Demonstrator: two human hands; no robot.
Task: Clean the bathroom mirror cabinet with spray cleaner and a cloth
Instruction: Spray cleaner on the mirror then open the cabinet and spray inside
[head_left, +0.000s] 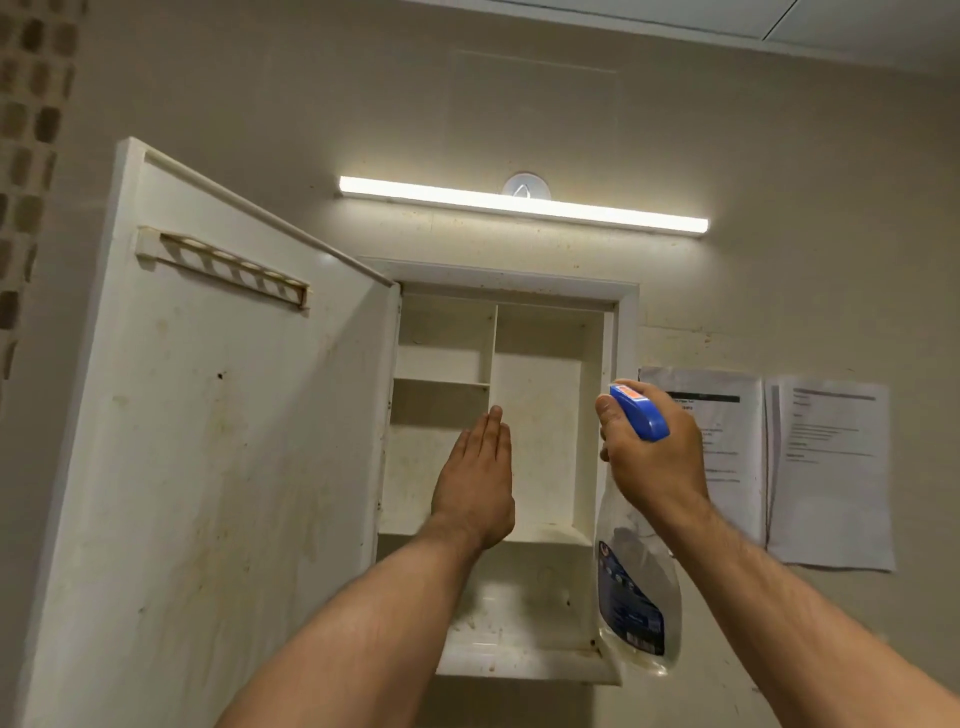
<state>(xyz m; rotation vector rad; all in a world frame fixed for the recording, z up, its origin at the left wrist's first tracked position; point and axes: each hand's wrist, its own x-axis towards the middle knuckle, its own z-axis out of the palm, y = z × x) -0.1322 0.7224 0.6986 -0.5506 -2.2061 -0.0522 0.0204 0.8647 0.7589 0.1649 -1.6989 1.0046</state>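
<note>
The white mirror cabinet (626, 332) hangs on the wall with its door (218, 415) swung open to the left, showing stained, empty shelves. My right hand (649, 457) grips the neck of a clear spray bottle (636, 587) with a blue trigger head, held in front of the cabinet's right edge and aimed inward. My left hand (480, 480) is raised flat with fingers straight and together, in front of the middle compartment; whether it touches anything I cannot tell. No cloth is in view.
A lit tube lamp (524, 205) runs along the wall above the cabinet. Two printed sheets (831, 467) are stuck to the wall on the right. Brown mosaic tiles (31, 156) line the far left. A slotted holder (223, 265) sits on the door's inside.
</note>
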